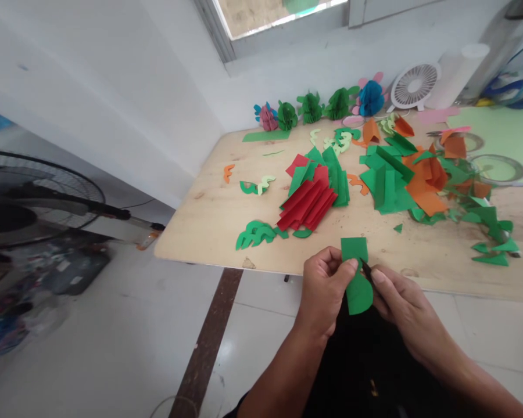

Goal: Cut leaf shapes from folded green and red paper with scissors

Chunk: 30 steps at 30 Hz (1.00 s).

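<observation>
A folded piece of green paper (pixel 359 297) is pinched between the thumb and fingers of my left hand (pixel 323 285), just off the table's front edge. Its lower part has a rounded outline and its upper end is straight. My right hand (pixel 401 295) is closed around a pair of scissors (pixel 365 268); only the dark blades show, at the paper's right edge, and the handles are hidden in my fingers. Beyond my hands lie folded red paper strips (pixel 307 203) and green cut-out wavy shapes (pixel 257 233).
The wooden table (pixel 209 220) carries a pile of green folded paper (pixel 387 186), orange paper (pixel 427 183) and scraps (pixel 492 226). Paper honeycomb figures (pixel 310 107) and a small white fan (pixel 415 87) stand along the wall. A large black fan (pixel 39 203) is at left.
</observation>
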### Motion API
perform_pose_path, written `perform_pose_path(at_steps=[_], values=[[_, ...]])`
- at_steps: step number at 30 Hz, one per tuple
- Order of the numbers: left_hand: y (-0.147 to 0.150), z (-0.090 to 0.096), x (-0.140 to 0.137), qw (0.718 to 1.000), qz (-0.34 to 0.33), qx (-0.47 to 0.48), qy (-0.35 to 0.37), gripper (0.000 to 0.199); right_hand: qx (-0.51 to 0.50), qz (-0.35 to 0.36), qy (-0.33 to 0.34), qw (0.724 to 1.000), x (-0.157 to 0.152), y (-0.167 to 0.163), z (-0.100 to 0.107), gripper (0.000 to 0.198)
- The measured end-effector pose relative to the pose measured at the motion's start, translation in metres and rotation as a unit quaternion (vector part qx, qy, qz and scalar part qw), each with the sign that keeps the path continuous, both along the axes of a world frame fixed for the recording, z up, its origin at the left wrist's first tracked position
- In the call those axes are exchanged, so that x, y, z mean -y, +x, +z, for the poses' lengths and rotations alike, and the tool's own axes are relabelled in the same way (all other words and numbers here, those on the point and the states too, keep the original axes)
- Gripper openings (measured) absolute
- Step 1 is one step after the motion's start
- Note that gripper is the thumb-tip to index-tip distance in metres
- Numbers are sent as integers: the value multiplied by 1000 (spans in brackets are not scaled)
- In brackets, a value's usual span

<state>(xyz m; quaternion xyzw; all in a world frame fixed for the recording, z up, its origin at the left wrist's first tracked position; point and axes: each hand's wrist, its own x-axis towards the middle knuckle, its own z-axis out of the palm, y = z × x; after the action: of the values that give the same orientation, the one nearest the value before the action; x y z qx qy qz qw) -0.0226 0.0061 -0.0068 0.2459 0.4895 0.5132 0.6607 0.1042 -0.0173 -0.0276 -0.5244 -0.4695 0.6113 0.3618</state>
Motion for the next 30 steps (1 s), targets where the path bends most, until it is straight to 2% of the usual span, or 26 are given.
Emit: perform_pose_path(at_steps=[9, 22, 30], values=[[1, 1, 2, 1000, -1, 10, 6, 18, 31, 4, 19, 999, -1, 0, 0, 44], [4, 2, 2, 1000, -12, -12, 4, 16, 12, -20, 20, 1000, -1, -2, -5, 42], [3, 0, 0, 1000, -1, -1, 11, 18, 46, -11, 34, 998, -3, -3, 3, 45]])
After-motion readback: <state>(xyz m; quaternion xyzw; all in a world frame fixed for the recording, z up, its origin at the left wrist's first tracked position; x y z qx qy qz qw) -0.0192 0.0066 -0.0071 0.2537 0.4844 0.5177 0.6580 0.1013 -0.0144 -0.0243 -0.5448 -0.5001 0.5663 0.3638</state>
